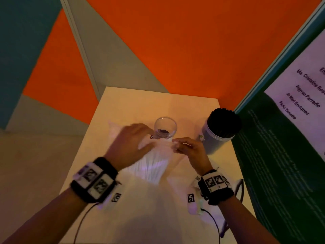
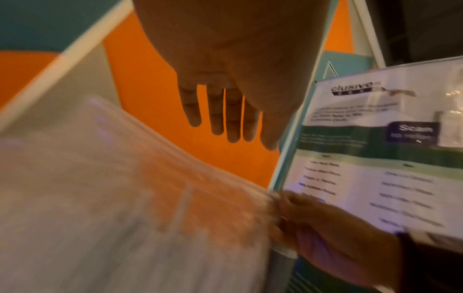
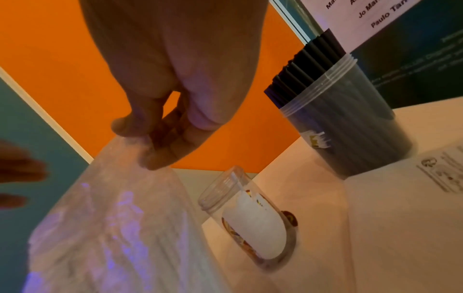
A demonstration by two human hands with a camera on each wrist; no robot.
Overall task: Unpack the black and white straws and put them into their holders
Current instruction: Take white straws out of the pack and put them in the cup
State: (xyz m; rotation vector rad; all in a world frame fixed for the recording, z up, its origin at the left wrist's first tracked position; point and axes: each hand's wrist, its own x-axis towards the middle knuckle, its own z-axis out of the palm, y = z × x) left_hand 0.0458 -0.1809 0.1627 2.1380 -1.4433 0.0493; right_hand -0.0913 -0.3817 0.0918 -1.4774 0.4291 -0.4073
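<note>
Right hand [image 1: 189,149]: I see thumb and fingertips pinching the top edge of the clear bag [image 1: 154,166]; the right wrist view confirms the pinch on the film.
Left hand [image 1: 131,142]: fingers straight and spread, lying over the bag's upper left side; the left wrist view shows them extended with nothing held.
White straws [image 1: 152,170]: bundled inside the bag, which stands at mid-worktop, just nearer me than the empty jar.
Empty clear jar [image 1: 165,127]: upright, mouth open, toward the worktop's far edge, touching or just beyond the bag top; I cannot tell which.
Black straws [image 1: 223,122]: standing packed in the second clear jar [image 1: 213,140] near the far right corner.
Printed board [image 1: 290,120]: leaning along the worktop's right edge.
Worktop [image 1: 123,99]: pale surface.
</note>
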